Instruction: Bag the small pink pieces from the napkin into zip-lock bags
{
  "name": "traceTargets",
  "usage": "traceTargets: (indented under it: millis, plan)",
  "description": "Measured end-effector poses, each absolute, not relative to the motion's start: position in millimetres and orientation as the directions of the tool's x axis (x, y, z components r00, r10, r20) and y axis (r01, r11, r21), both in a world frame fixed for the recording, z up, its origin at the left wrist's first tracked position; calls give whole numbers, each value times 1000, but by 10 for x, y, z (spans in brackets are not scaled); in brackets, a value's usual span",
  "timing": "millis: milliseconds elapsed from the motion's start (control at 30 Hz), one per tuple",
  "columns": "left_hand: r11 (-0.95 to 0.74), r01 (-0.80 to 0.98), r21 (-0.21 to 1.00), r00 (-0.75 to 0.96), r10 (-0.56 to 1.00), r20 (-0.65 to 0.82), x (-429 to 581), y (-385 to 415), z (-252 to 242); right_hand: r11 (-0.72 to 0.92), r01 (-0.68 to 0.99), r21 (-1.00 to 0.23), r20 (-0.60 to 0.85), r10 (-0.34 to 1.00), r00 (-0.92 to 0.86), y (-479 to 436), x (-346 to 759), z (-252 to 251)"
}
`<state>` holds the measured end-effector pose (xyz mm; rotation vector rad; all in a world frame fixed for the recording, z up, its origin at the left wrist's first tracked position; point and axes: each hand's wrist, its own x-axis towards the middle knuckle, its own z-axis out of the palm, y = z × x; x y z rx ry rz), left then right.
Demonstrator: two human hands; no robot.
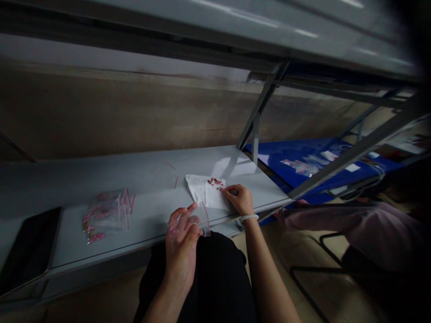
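My left hand (182, 233) holds a small clear zip bag (204, 217) with a red seal strip at the near edge of the grey table (151, 179). My right hand (239, 198) rests on a white paper sheet (205, 190), its fingers pinched at a small part beside a little heap of red and brown pieces (215, 181). A white bead bracelet (248, 218) is on my right wrist.
A pile of filled clear bags with red strips (106, 213) lies to the left, a dark tablet-like slab (27, 246) at the far left. Metal frame struts (259, 107) rise behind. Another person in a pink sleeve (336, 224) sits at right by a blue table (303, 161).
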<state>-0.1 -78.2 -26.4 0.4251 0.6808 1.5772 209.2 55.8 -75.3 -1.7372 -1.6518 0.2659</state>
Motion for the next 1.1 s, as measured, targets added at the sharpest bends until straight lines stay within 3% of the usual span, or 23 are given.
traceTargets:
  millis: [400, 667, 767, 867, 967, 1100]
  plan:
    - [-15, -770, 638, -120, 985, -122, -15, -781, -255, 58, 794, -605, 326, 928, 180, 542, 2063, -759]
    - [6, -794, 608, -100, 985, -141, -27, -771, -276, 34, 716, -698, 291, 926, 239, 572, 2042, -754]
    - [6, -797, 603, -98, 986, -139, -34, -772, -271, 6, 570, -822, 267, 888, 375, 508, 2012, -641]
    - [26, -806, 592, -86, 983, -159, -39, -772, -261, 89, 244, -966, 193, 876, 443, 257, 1862, -360]
    - [51, -821, 568, -68, 980, -187, -37, -767, -251, 248, 0, -969, 242, 946, 215, -109, 1572, -16]
    - [43, -857, 514, -71, 977, -200, -30, -755, -229, 317, -16, -948, 317, 946, -62, -386, 1233, 213]
